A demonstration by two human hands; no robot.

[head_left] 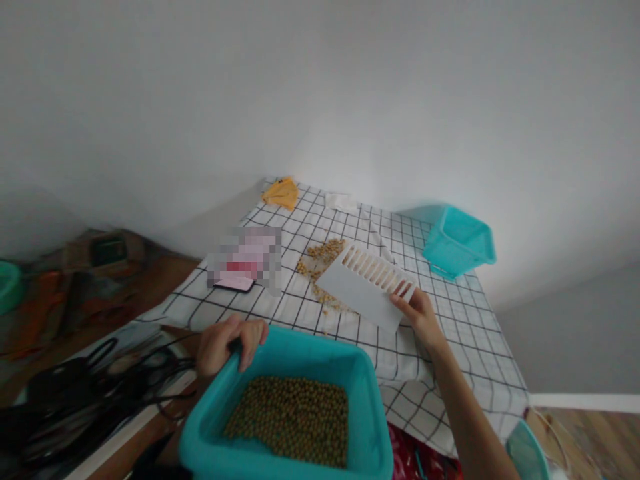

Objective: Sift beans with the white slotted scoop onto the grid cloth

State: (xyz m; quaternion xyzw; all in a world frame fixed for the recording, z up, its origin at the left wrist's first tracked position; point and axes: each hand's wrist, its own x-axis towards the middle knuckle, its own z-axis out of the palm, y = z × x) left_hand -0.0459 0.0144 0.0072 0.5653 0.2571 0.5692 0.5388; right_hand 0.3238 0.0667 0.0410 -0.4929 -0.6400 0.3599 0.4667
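Observation:
My left hand (233,343) grips the far left corner of a turquoise plastic basin (320,343), its fingers curled over the rim. Inside the basin lies a layer of small round beans (300,417), greenish brown in this light. In my right hand (417,313) is a flat white plastic panel (360,287) with a row of slots along its far edge, pinched at its right end. The panel is tilted over the table. Loose yellowish beans (327,250) lie scattered on the cloth beside and partly behind it.
A white checked tablecloth (465,333) covers the table against the wall. On it are a phone (245,263) at left, a yellow cloth (281,193), a white packet (341,202) and a turquoise basket (457,243) at right. Black cables (110,387) lie lower left.

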